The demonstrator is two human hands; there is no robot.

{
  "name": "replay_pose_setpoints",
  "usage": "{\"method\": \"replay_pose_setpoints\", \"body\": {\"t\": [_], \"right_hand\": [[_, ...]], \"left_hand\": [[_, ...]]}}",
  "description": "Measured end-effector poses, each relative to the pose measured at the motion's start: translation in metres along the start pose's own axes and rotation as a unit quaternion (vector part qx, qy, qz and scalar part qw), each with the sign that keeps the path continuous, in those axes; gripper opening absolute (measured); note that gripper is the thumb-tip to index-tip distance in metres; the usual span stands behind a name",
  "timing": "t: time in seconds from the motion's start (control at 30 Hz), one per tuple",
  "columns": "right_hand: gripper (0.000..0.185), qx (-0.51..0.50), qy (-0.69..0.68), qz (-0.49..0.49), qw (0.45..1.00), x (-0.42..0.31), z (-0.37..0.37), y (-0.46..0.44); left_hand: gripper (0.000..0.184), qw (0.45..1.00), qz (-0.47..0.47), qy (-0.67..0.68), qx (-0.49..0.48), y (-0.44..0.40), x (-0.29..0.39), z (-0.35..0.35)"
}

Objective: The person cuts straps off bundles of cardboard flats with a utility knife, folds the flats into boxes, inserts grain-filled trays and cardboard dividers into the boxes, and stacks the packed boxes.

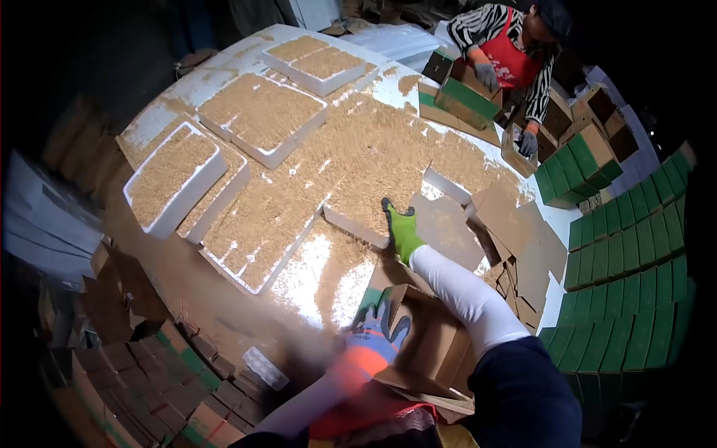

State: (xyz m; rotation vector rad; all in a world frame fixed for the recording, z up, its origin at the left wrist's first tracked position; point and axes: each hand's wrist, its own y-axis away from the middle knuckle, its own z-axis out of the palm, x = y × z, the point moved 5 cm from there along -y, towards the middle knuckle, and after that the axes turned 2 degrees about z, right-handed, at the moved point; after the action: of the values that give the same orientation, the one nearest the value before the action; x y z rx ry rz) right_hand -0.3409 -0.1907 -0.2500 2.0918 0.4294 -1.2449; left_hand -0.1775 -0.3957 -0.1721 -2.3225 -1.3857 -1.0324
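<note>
Sleeve lay nearest; box sat right of spread fingers on left hand; I couldn't tell whether right hand grasped.

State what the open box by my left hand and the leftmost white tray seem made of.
Open box: most likely cardboard, matte brown, judging by its thin folded panels. Leftmost white tray: perhaps foam, given its smooth, pale wall; rigid plastic remains possible.

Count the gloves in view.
4: green glove on the right hand, orange-grey glove on the left hand, two on the co-worker: upper glove, lower glove.
</note>
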Motion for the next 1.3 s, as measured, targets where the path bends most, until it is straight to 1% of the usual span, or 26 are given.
{"method": "replay_pose_setpoints", "body": {"t": [0.03,0.1,0.13,0.17,0.2,0.23,0.27,0.3,0.33,0.4,0.5,0.53,0.6,0.67,0.73,0.77,0.8,0.87,0.9,1.0,1.07,1.13,1.17,1.2,1.27,1.3], "right_hand": [[0.100,-0.038,-0.085,0.047,0.995,-0.009,-0.008,-0.002],[0.084,-0.196,-0.045,-0.043,0.979,-0.036,-0.054,0.020],[0.077,-0.235,-0.026,-0.033,0.971,-0.050,-0.076,0.028],[0.077,-0.225,-0.028,-0.029,0.974,-0.056,-0.105,0.042],[0.065,-0.246,-0.011,-0.159,0.956,-0.072,-0.131,0.060],[0.059,-0.240,0.186,-0.352,0.885,-0.084,-0.163,0.075],[0.052,-0.155,0.333,-0.535,0.760,-0.094,-0.198,0.092],[0.054,-0.225,0.123,-0.302,0.918,-0.105,-0.220,0.106],[0.055,-0.260,-0.109,-0.033,0.959,-0.110,-0.235,0.132],[0.061,-0.281,-0.023,-0.037,0.959,-0.112,-0.283,0.161],[0.066,-0.310,0.090,-0.040,0.946,-0.098,-0.325,0.195],[0.067,-0.322,0.147,-0.043,0.934,-0.089,-0.336,0.199],[0.070,-0.366,0.187,-0.051,0.910,-0.069,-0.341,0.206],[0.072,-0.426,0.155,0.020,0.891,-0.056,-0.331,0.217],[0.071,-0.417,0.246,-0.055,0.873,-0.040,-0.321,0.210],[0.069,-0.419,0.257,-0.039,0.870,-0.037,-0.313,0.207],[0.067,-0.421,0.268,-0.021,0.866,-0.035,-0.302,0.204],[0.068,-0.396,0.313,-0.052,0.862,-0.038,-0.284,0.195],[0.068,-0.374,0.340,-0.108,0.856,-0.027,-0.277,0.183],[0.068,-0.322,0.387,-0.232,0.832,0.006,-0.260,0.164],[0.069,-0.332,0.353,-0.135,0.864,0.030,-0.256,0.164],[0.067,-0.265,0.454,-0.290,0.800,0.052,-0.247,0.162],[0.061,-0.263,0.509,-0.274,0.773,0.064,-0.243,0.160],[0.051,-0.232,0.637,-0.290,0.675,0.068,-0.229,0.167],[0.043,-0.178,0.745,-0.243,0.595,0.084,-0.204,0.169],[0.039,-0.115,0.737,-0.325,0.581,0.082,-0.200,0.181]], "left_hand": [[0.061,0.999,0.021,-0.013,0.036,-0.002,0.000,0.000],[0.060,1.000,0.003,0.012,-0.004,0.001,-0.005,0.010],[0.059,0.999,-0.015,0.037,-0.033,-0.002,-0.009,0.015],[0.058,0.996,-0.043,0.029,-0.067,-0.005,-0.015,0.022],[0.058,0.997,-0.050,-0.012,-0.058,-0.005,-0.015,0.021],[0.063,0.986,-0.078,0.037,-0.145,-0.009,-0.007,0.008],[0.068,0.963,-0.108,0.085,-0.233,-0.011,0.002,-0.005],[0.065,0.969,-0.100,0.060,-0.219,-0.015,0.004,-0.007],[0.062,0.978,-0.046,0.055,-0.196,-0.020,-0.009,0.008],[0.055,0.984,0.108,0.059,-0.130,-0.030,-0.042,0.045],[0.051,0.965,0.155,0.122,-0.173,-0.044,-0.047,0.043],[0.051,0.967,-0.016,0.140,-0.210,-0.046,-0.042,0.033],[0.053,0.979,0.085,0.145,-0.120,-0.049,-0.033,0.029],[0.054,0.982,0.074,0.114,-0.134,-0.051,-0.030,0.029],[0.053,0.983,0.014,0.031,-0.181,-0.041,-0.009,0.015],[0.052,0.986,0.078,0.039,-0.141,-0.037,0.000,0.017],[0.052,0.985,0.077,0.038,-0.147,-0.035,0.000,0.018],[0.052,0.981,0.094,0.059,-0.156,-0.039,0.004,0.018],[0.051,0.981,0.067,0.105,-0.148,-0.039,0.004,0.016],[0.045,0.976,0.087,0.158,-0.120,-0.045,-0.017,0.027],[0.043,0.974,0.087,0.143,-0.155,-0.051,-0.032,0.036],[0.042,0.976,0.110,0.126,-0.143,-0.041,-0.016,0.020],[0.035,0.972,0.112,0.141,-0.153,-0.039,-0.005,0.017],[0.035,0.971,0.117,0.136,-0.159,-0.039,-0.006,0.020],[0.046,0.978,0.122,0.064,-0.159,-0.044,-0.010,0.026],[0.046,0.977,0.111,0.065,-0.168,-0.047,-0.012,0.025]]}}
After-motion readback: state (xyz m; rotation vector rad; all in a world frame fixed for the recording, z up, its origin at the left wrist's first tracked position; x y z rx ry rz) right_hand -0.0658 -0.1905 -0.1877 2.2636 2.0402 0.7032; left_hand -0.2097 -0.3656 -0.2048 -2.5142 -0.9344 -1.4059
